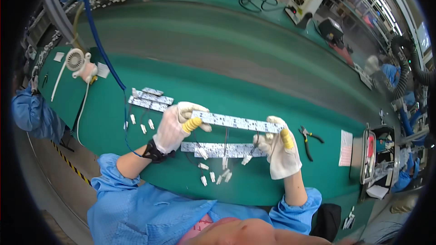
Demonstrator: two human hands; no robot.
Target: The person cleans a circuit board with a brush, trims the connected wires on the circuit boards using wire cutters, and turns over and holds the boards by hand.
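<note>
Between my two white-gloved hands stretches a long, narrow circuit board strip, raised a little off the green mat and slightly tilted. My left hand pinches its left end, and my right hand is closed on its right end. Yellow coverings sit on both thumbs. Dark wires hang from the strip toward white plug connectors. Just below it on the mat lie more board strips, partly behind the wires and my right fingers. Several loose-looking white connectors are spread nearer to me.
Beyond my left hand lies a group of board strips with wired plugs. Black-handled pliers rest right of my right hand. A blue cord runs down to my left wrist. A small fan stands far left; a metal box sits right.
</note>
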